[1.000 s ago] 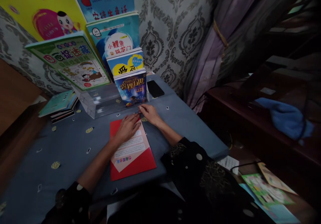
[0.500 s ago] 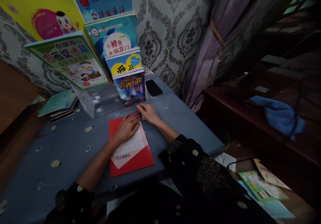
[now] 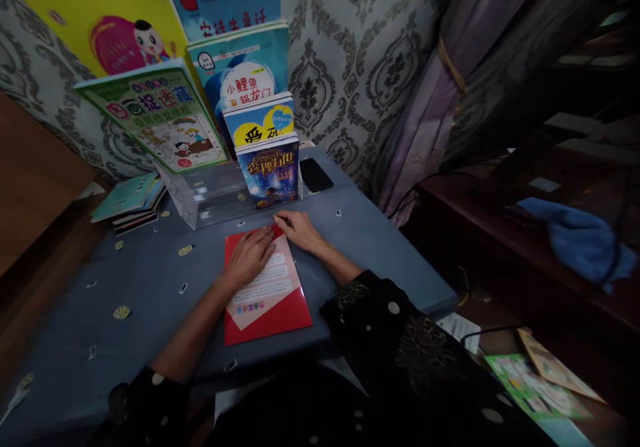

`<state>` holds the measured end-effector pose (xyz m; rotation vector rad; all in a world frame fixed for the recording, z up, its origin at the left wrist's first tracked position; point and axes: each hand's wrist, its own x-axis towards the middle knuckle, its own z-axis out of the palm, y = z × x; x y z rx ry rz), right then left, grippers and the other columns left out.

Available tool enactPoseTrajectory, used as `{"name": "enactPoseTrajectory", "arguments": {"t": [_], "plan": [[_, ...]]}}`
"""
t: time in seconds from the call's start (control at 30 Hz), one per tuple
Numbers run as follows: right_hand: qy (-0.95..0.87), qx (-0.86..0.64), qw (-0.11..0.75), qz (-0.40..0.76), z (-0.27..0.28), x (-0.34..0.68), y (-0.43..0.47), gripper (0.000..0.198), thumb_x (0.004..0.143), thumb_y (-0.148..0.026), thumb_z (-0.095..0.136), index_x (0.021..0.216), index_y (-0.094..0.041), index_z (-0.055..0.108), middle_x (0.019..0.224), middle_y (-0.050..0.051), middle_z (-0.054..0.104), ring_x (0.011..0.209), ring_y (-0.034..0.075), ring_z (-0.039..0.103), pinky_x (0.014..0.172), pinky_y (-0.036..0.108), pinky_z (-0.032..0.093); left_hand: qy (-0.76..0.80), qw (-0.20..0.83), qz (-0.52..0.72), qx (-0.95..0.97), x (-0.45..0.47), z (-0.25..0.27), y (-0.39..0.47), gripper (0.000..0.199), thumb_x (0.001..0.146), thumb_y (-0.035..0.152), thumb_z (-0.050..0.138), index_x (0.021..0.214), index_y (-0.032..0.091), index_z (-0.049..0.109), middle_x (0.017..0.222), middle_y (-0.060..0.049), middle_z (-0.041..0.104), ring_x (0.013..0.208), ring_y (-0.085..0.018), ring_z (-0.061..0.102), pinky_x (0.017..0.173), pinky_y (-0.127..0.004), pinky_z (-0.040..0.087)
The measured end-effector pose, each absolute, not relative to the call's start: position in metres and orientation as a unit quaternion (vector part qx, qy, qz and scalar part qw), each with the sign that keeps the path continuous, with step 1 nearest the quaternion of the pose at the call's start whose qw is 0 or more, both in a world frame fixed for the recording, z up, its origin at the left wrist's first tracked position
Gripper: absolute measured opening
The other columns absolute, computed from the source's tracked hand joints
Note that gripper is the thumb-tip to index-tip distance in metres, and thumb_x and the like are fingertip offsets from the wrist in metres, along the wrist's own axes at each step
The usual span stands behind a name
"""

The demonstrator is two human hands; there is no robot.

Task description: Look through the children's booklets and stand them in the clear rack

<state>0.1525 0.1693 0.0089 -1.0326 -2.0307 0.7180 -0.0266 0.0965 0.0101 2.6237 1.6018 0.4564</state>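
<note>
A thin red book (image 3: pixel 280 320) with a pale printed panel lies on the cloth-covered table in front of me, its lettering upside down to me. My left hand (image 3: pixel 250 255) rests flat across its upper part, fingers stretched out and holding nothing up. At the far right corner of the same book is my right hand (image 3: pixel 299 231). Its thumb and fingers are pinched together at that corner; the fingertips are partly hidden. Just beyond both hands stands a clear acrylic book rack (image 3: pixel 215 215). A dark blue paperback (image 3: pixel 270 173) sits upright in its front right slot.
Behind it in the rack stand a green book (image 3: pixel 170 123), a yellow book (image 3: pixel 110 17) and several blue ones. A phone (image 3: pixel 316 175) lies to the rack's right, a book stack (image 3: pixel 131 200) to its left. The blue-grey table's (image 3: pixel 395 260) right edge drops to a cluttered floor.
The view has shifted slightly, so the scene sits further right. My right hand has come closer to the book's far corner. My left hand stays on the book.
</note>
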Motion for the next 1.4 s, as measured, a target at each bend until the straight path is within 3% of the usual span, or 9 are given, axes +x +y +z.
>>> {"name": "enactPoseTrajectory", "arguments": {"t": [0.37, 0.67, 1.0, 1.23, 1.4], "plan": [[-0.811, -0.401, 0.333, 0.266, 0.008, 0.152, 0.168, 0.025, 0.094, -0.022, 0.050, 0.101, -0.017, 0.073, 0.094, 0.006, 0.076, 0.080, 0.019, 0.065, 0.073, 0.027, 0.044, 0.590, 0.012, 0.168, 0.789, -0.091, 0.004, 0.063, 0.045, 0.100, 0.033, 0.039, 0.137, 0.015, 0.058, 0.145, -0.014, 0.056, 0.135, -0.026, 0.053, 0.115, -0.049, 0.040], [-0.813, -0.416, 0.319, 0.254, 0.010, 0.151, 0.165, 0.026, 0.094, -0.022, 0.050, 0.104, -0.018, 0.074, 0.099, 0.006, 0.077, 0.082, 0.020, 0.067, 0.073, 0.028, 0.045, 0.563, 0.033, 0.162, 0.810, -0.111, 0.009, 0.034, 0.048, 0.102, 0.040, 0.036, 0.139, 0.018, 0.057, 0.146, -0.012, 0.056, 0.139, -0.026, 0.049, 0.118, -0.053, 0.035], [-0.802, -0.410, 0.339, 0.273, 0.009, 0.151, 0.167, 0.026, 0.095, -0.024, 0.050, 0.101, -0.017, 0.074, 0.096, 0.006, 0.077, 0.081, 0.019, 0.066, 0.074, 0.027, 0.045, 0.474, 0.059, 0.132, 0.869, -0.064, 0.013, 0.054, 0.046, 0.101, 0.036, 0.044, 0.144, 0.023, 0.052, 0.150, -0.010, 0.051, 0.141, -0.025, 0.046, 0.119, -0.052, 0.032], [-0.803, -0.405, 0.339, 0.275, 0.009, 0.152, 0.168, 0.026, 0.096, -0.024, 0.050, 0.100, -0.016, 0.074, 0.091, 0.004, 0.076, 0.078, 0.017, 0.065, 0.071, 0.025, 0.043, 0.415, 0.072, 0.109, 0.900, -0.013, 0.018, 0.065, 0.048, 0.103, 0.038, 0.042, 0.146, 0.019, 0.047, 0.153, -0.012, 0.047, 0.148, -0.022, 0.034, 0.122, -0.049, 0.028], [-0.806, -0.400, 0.337, 0.278, 0.010, 0.152, 0.167, 0.027, 0.096, -0.023, 0.049, 0.100, -0.015, 0.074, 0.093, 0.006, 0.076, 0.080, 0.017, 0.064, 0.073, 0.026, 0.044, 0.399, 0.087, 0.101, 0.907, -0.010, 0.020, 0.057, 0.047, 0.104, 0.038, 0.040, 0.145, 0.018, 0.050, 0.152, -0.011, 0.049, 0.146, -0.021, 0.038, 0.122, -0.047, 0.027]]}}
